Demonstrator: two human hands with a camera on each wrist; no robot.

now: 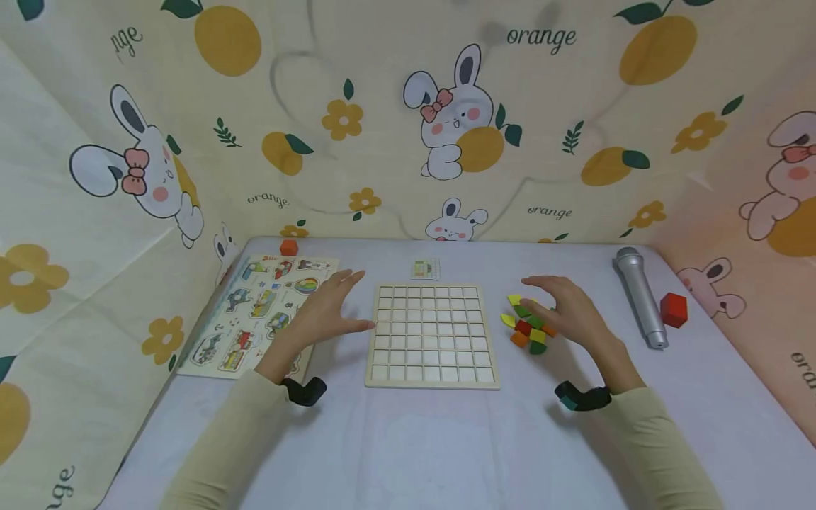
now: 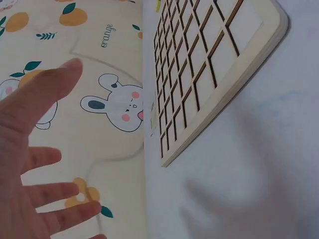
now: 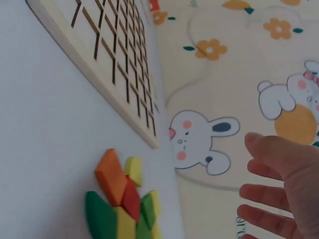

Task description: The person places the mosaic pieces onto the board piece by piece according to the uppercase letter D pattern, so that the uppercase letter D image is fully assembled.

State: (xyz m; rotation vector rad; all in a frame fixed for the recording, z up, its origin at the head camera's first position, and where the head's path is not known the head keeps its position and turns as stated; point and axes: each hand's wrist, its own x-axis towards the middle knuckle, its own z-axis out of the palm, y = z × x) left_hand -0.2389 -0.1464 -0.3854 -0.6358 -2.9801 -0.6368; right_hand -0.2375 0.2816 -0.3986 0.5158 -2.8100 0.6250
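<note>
The pale lilac cloth-covered bench (image 1: pixel 408 439) carries a square light-wood grid board (image 1: pixel 431 335) at its centre, all cells unfilled. A small heap of coloured wooden blocks in green, yellow, orange and red (image 1: pixel 528 324) lies just right of the board. The right hand (image 1: pixel 567 310) hovers over the heap with fingers straight and spread, gripping nothing; the left hand (image 1: pixel 328 308) hovers just left of the board, fingers likewise extended and unloaded. Judged step: approach before the first pick, no block yet placed. The next move calls for lowering the right hand and pinching a single block free of the heap. A printed vehicle puzzle board (image 1: pixel 261 312) is partly covered by the left hand. The small card (image 1: pixel 425 268) behind the board is too small to read. Both wrist views crop the hands at the frame edge.
</note>
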